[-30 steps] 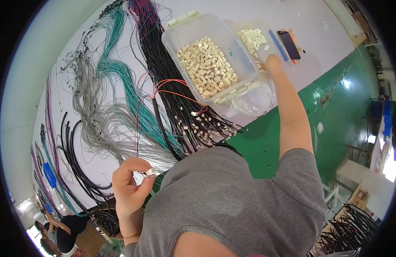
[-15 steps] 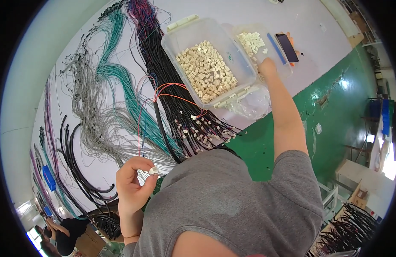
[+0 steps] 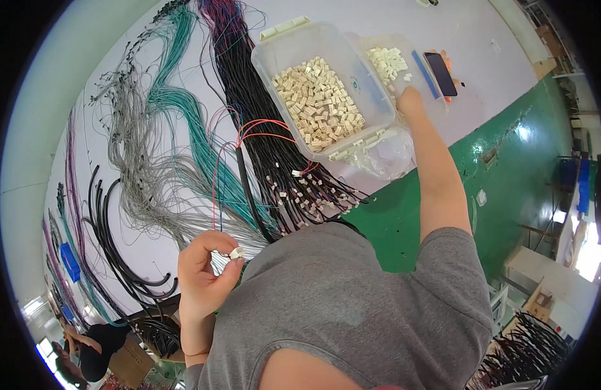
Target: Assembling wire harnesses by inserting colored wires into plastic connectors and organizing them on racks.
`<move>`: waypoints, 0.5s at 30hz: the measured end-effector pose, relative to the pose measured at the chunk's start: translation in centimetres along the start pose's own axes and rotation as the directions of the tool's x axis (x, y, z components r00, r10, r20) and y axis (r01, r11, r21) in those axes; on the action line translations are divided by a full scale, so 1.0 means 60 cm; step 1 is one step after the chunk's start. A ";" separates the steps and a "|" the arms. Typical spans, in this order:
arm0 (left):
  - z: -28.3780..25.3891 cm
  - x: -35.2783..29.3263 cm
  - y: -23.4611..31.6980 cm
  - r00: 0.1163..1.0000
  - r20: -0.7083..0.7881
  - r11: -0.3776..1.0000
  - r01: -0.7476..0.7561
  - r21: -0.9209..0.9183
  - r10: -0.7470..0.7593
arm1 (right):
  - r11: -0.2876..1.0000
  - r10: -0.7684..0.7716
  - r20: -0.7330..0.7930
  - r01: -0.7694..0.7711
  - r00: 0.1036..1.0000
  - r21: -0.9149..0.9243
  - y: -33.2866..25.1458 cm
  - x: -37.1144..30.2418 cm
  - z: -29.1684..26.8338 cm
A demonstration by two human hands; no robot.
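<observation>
Your left hand [image 3: 202,276] pinches a white connector [image 3: 237,252], which a tugged red wire [image 3: 214,195] could loosen; your right hand [image 3: 410,103] I cannot tell.

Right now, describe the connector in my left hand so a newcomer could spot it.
Start at the big grey shirt and move left to the left hand. Pinched there is a small white connector. Unlike the cream pieces heaped in the clear bin, it is held between fingers.
</observation>
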State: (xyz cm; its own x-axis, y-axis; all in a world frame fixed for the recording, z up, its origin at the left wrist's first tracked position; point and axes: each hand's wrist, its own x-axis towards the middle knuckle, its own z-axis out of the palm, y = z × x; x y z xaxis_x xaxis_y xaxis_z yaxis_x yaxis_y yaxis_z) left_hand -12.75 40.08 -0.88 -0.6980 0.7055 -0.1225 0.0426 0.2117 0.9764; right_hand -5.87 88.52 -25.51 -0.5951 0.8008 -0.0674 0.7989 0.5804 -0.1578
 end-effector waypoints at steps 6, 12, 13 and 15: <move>-0.002 0.004 0.002 0.992 -0.122 0.997 0.041 0.063 -0.033 | 0.998 0.032 -0.128 -0.025 0.991 0.054 0.004 -0.011 -0.018; -0.010 0.011 0.001 0.985 -0.171 0.983 0.051 0.176 -0.021 | 0.178 -0.182 0.064 -0.031 0.981 0.983 -0.182 -0.144 -0.219; -0.001 0.021 0.009 0.990 -0.135 0.986 -0.012 0.165 0.034 | 0.030 -0.272 0.048 -0.042 0.961 0.999 -0.232 -0.200 -0.259; 0.026 0.049 0.006 0.969 -0.092 0.972 -0.223 0.067 0.229 | -0.127 -0.479 0.109 -0.192 0.871 0.973 -0.293 -0.298 -0.307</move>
State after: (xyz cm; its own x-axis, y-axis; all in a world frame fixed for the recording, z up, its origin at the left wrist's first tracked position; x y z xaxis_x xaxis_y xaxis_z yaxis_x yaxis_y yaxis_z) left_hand -13.67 43.27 -1.15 -0.7322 0.6702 0.1212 0.2452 0.0934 0.9650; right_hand -7.68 66.73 -3.36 -0.9105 0.4034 -0.0905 -0.0724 -0.3711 -0.9258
